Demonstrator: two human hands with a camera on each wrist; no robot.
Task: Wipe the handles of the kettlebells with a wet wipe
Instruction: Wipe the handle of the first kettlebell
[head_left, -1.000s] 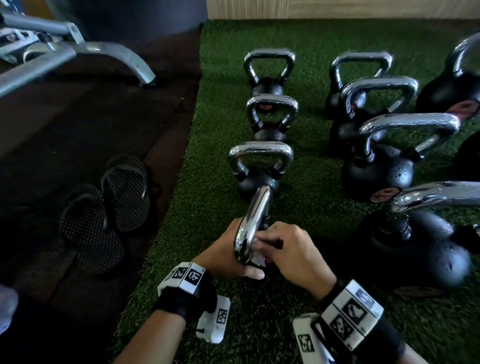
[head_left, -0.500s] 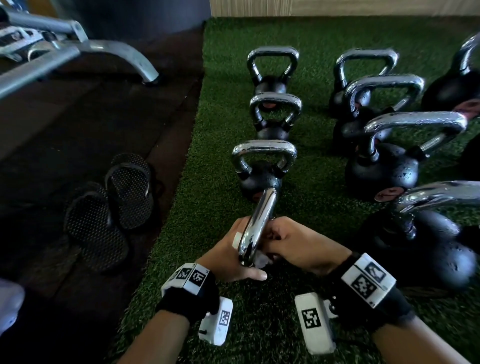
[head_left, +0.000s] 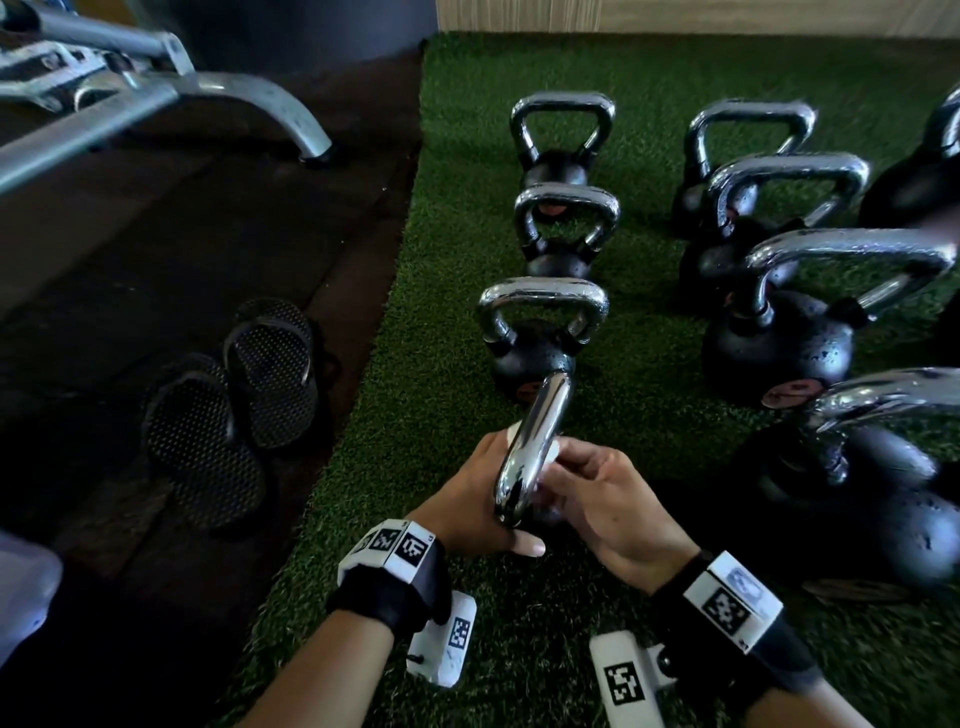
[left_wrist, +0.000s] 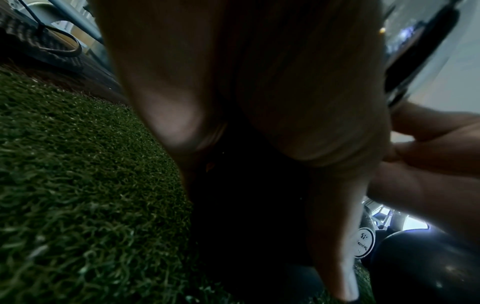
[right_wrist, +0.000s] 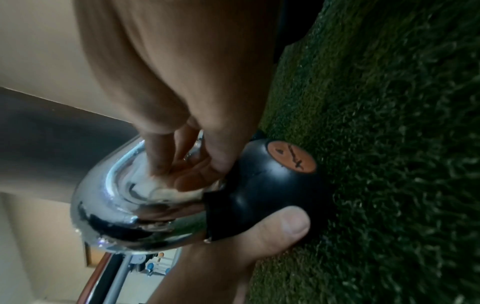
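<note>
The nearest kettlebell of the left row stands on the green turf, its chrome handle (head_left: 535, 447) seen edge-on between my hands. My left hand (head_left: 467, 499) grips it from the left, thumb (right_wrist: 285, 226) lying on the black body (right_wrist: 272, 185). My right hand (head_left: 602, 499) reaches into the handle loop (right_wrist: 124, 205) and pinches a white wet wipe (head_left: 551, 451) against the chrome. Most of the wipe is hidden by fingers and handle. My palm (left_wrist: 246, 82) fills the left wrist view.
Several more chrome-handled kettlebells (head_left: 545, 312) stand in rows behind and to the right, a large one (head_left: 857, 493) close beside my right forearm. A pair of black sandals (head_left: 234, 405) lies on the dark floor at left. A grey machine frame (head_left: 156, 88) stands at top left.
My right forearm has swung out to the right, and the right fingers have turned on the handle with the wipe. The left hand has kept its grip in the same place.
</note>
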